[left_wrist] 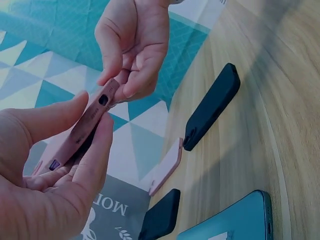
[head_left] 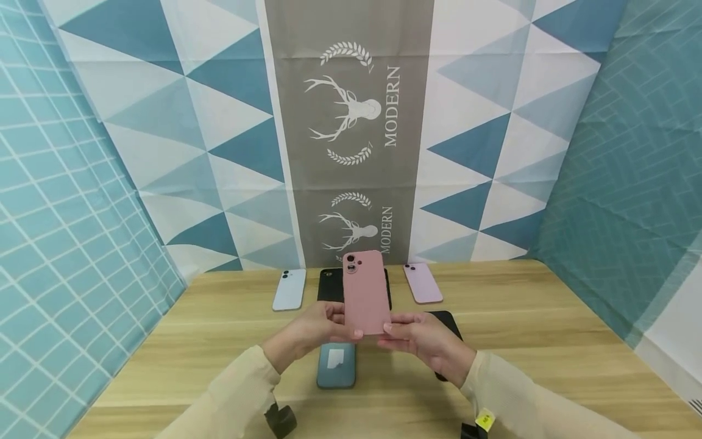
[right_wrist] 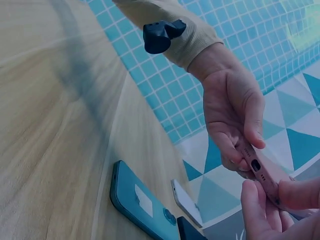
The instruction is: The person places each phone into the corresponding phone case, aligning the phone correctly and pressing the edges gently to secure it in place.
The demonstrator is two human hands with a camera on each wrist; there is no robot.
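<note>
Hands paired at the lower end of a pink phone (head_left: pixel 366 296): the left hand (head_left: pixel 320 323) grasps its left edge and the right hand (head_left: pixel 430 341) pinches its lower right corner. The phone is raised clear of the counter (head_left: pixel 219 347), camera end up, its matt back turned towards the person. Two dark lenses sit one above the other in the upper left corner, with a small dark dot beside them; the lower edge, seen from the wrists, bears a dark port opening (right_wrist: pixel 256 165).

The counter has a pale, yellowish wood grain. Along its far side lie a white phone (head_left: pixel 289 289), a black phone (head_left: pixel 331 286) partly hidden by the raised one, and a lilac phone (head_left: pixel 424 283). Nearer, a teal phone (head_left: pixel 336 375) with a white label (head_left: pixel 336 358) lies below the left hand; a second black phone (head_left: pixel 450 323) is partly covered by the right. Behind hangs a printed cloth (head_left: pixel 351 171) of blue and white triangles, its grey central band showing sideways stag heads and the word MODERN. Teal tile print (head_left: pixel 49 201) lines the left side.

Both forearms, in cream sleeves (head_left: pixel 233 390), reach forward and converge; the thumbs rest near the phone's bottom edge.
</note>
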